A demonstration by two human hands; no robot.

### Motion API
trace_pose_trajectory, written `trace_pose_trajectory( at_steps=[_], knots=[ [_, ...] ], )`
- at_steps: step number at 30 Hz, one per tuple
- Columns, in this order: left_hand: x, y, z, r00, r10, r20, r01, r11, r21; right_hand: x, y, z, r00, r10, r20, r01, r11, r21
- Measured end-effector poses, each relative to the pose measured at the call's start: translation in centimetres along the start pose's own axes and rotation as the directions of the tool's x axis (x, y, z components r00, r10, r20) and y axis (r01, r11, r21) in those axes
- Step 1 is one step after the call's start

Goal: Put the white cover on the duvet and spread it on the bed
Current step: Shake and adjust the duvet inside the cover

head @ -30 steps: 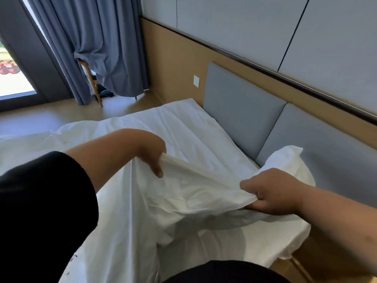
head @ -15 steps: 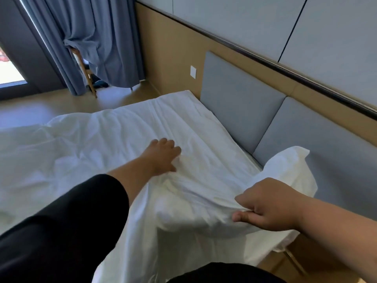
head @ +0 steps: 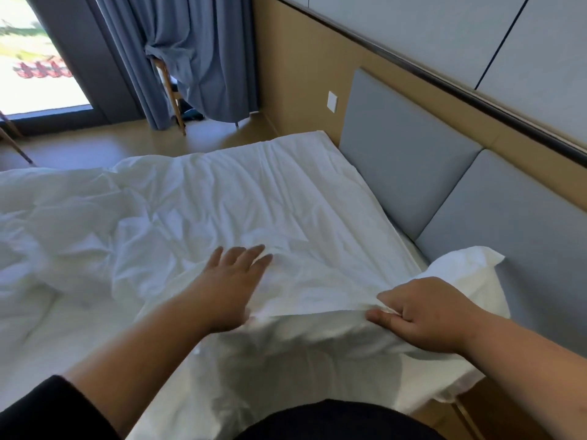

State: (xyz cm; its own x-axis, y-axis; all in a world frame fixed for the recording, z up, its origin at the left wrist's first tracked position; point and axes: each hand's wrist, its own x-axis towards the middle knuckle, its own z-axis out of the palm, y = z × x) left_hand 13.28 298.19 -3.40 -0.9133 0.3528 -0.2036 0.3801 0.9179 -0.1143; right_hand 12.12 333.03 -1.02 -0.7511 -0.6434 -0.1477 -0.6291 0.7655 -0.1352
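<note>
Since a second ago my left hand (head: pixel 235 281) has let go of the raised fold and slid farther across the bed, and it now lies flat, fingers (head: pixel 254 254) straight and slightly apart, pressing on the white cover (head: pixel 222 204). My right hand (head: pixel 428 315) has stayed put: its fingers are curled and pinch a bunched edge of the same cloth near the right side, close to the headboard (head: pixel 413 185).

That cover, with the duvet presumably inside it, lies crumpled over most of the bed (head: pixel 457 385), wrinkled at the left and smoother toward the far corner. One loose white corner (head: pixel 470 268) stands up just beyond my right hand, against the grey headboard panel.

I judge the cloth light, soft and limp, with no stiffness at all; it will fold and slip under a flat palm and only follow a pull where it is pinched. Hems and corners look like the sensible places to take hold, so I would go for that upright corner.

Beyond the bed hang blue curtains (head: pixel 197 52), draped partly over a wooden chair (head: pixel 168 93), beside a bright window (head: pixel 35 68).
</note>
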Motion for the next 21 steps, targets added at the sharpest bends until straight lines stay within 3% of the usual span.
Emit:
trace_pose_trajectory(
  at_steps=[2,4,6,8,11,13,15,18,21],
  knots=[
    [-1.3,3.5,-0.7,0.962,0.125,-0.241,-0.191,0.943,-0.274,-0.1,-0.1,-0.1,1.000,-0.021,0.019,0.021,1.000,-0.012],
    [-1.1,6.2,0.3,0.985,0.123,-0.123,-0.169,0.850,-0.499,0.0,-0.7,-0.8,0.996,-0.025,0.080,0.028,0.999,-0.029],
    [-0.3,7.0,2.8,1.000,0.027,0.003,-0.022,0.863,-0.504,-0.1,-1.8,-1.8,0.992,-0.023,0.120,0.033,0.996,-0.082],
    [0.1,5.9,5.4,0.991,-0.129,0.032,0.128,0.862,-0.491,-0.7,-2.6,-2.3,0.995,-0.041,0.091,0.050,0.993,-0.108],
    [-1.1,3.4,7.9,0.958,-0.288,-0.006,0.245,0.827,-0.506,-1.3,-3.2,-2.7,0.967,-0.233,-0.105,0.213,0.961,-0.176],
    [-2.1,2.4,7.8,0.943,-0.330,-0.036,0.271,0.826,-0.494,-1.5,-2.9,-3.1,0.933,-0.279,-0.226,0.235,0.950,-0.204],
    [-3.3,1.8,6.8,0.949,-0.313,-0.022,0.267,0.842,-0.469,-1.0,-2.3,-4.1,0.959,-0.175,-0.223,0.139,0.975,-0.171],
    [-6.2,1.3,5.7,0.971,-0.232,0.054,0.230,0.852,-0.471,1.5,-2.0,-4.2,0.985,0.166,-0.043,-0.171,0.968,-0.181],
    [-8.7,1.3,5.8,0.973,-0.225,0.057,0.225,0.858,-0.461,4.6,-3.9,-1.5,0.969,0.247,0.002,-0.241,0.950,-0.198]
  ],
)
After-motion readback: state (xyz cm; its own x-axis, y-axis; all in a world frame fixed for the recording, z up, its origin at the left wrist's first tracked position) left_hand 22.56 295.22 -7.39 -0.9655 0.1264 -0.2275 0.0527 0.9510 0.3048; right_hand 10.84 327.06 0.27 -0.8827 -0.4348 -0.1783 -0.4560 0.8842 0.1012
